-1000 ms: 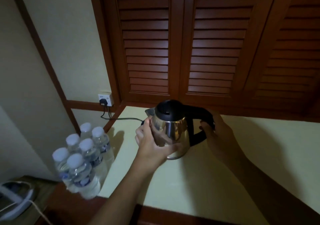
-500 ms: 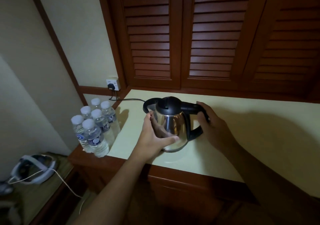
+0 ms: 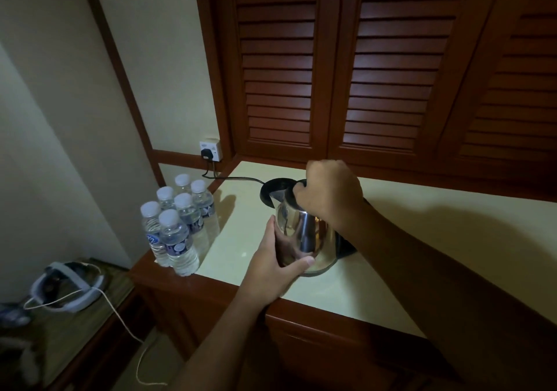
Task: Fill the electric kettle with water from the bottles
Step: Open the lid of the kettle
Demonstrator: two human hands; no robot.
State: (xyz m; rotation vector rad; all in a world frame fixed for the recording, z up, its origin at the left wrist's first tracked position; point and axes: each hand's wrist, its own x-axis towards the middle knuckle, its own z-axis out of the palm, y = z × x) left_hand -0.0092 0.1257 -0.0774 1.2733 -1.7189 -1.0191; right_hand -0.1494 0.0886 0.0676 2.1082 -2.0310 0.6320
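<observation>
- Left grip (image 3: 280, 259) wraps the steel kettle (image 3: 304, 233) body.
- Right grip (image 3: 330, 193) clenches the kettle's black top.
- Six bottles (image 3: 177, 224) stand at the counter's (image 3: 437, 240) left end.

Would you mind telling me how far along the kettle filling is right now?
Done: little; the kettle is on the counter by its black base. In hand: the left hand holds the steel body while the right hand grips the kettle's top, seemingly to open the lid. Left: all six bottles have their white caps on, so uncapping and pouring remain.
</observation>
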